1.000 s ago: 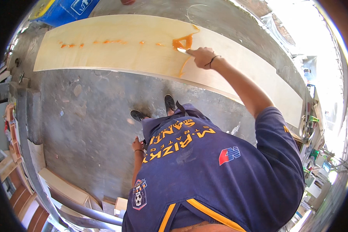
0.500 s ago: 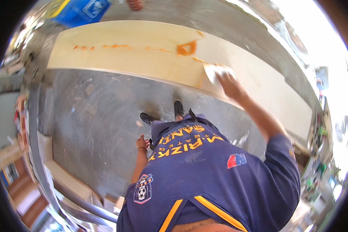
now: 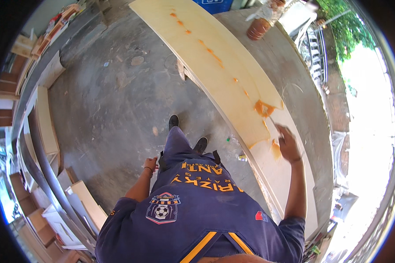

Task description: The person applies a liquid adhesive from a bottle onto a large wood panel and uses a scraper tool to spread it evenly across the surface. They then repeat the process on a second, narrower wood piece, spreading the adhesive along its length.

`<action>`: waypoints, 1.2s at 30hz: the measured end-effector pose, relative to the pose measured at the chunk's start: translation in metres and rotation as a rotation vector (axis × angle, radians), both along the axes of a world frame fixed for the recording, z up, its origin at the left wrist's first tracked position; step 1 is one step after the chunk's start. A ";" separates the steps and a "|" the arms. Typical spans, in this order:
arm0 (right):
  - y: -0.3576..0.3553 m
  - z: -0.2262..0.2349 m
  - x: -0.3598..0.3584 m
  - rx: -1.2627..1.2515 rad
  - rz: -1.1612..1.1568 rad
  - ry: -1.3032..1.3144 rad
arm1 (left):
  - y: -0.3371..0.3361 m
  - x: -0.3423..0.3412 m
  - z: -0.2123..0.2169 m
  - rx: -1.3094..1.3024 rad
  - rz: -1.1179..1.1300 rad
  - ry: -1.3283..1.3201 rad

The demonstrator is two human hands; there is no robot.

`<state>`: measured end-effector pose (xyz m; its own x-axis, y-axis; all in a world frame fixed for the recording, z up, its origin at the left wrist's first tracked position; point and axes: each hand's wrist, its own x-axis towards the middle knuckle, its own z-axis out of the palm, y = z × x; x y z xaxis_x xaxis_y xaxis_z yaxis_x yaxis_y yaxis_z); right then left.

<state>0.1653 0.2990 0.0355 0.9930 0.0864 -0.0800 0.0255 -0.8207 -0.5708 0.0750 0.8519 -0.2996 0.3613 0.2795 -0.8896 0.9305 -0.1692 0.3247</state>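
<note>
A long pale board (image 3: pixel 193 35) runs from the far middle down to the near right, with a broken line of orange glue (image 3: pixel 210 52) along it. My right hand (image 3: pixel 288 144) is closed on a flat scraper (image 3: pixel 271 119), whose thin edge points toward a thick ring-shaped patch of glue (image 3: pixel 263 108). Another smear of glue (image 3: pixel 276 150) lies on the board just left of this hand. My left hand (image 3: pixel 150 164) hangs beside my left hip, away from the board, its fingers curled; whatever may be in them is hidden.
A clear jar of reddish-brown stuff (image 3: pixel 259 28) stands on the floor beyond the board. A blue container (image 3: pixel 214 5) is at the far edge. Wooden panels (image 3: pixel 87 201) and curved-looking rails (image 3: pixel 44 175) line the left side. My shoes (image 3: pixel 174 122) are on the grey concrete floor.
My view has turned, so the board now slants to the right. My right hand has moved up beside the glue patch, and the scraper shows edge-on rather than flat.
</note>
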 end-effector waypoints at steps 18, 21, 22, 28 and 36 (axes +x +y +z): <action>0.256 -0.043 0.623 -0.512 0.489 -0.062 | 0.023 0.027 -0.023 0.237 -0.043 -0.017; 0.297 -0.059 0.683 -0.467 0.513 -0.057 | 0.034 0.048 -0.025 0.320 -0.032 0.032; 0.310 -0.064 0.695 -0.483 0.528 -0.038 | 0.039 0.053 -0.023 0.339 -0.019 0.059; 0.341 -0.071 0.695 -0.697 0.522 0.083 | 0.054 0.143 0.015 -0.029 0.559 -0.086; 0.272 -0.055 0.590 -0.588 0.654 0.220 | 0.034 0.196 0.026 -0.104 0.332 -0.085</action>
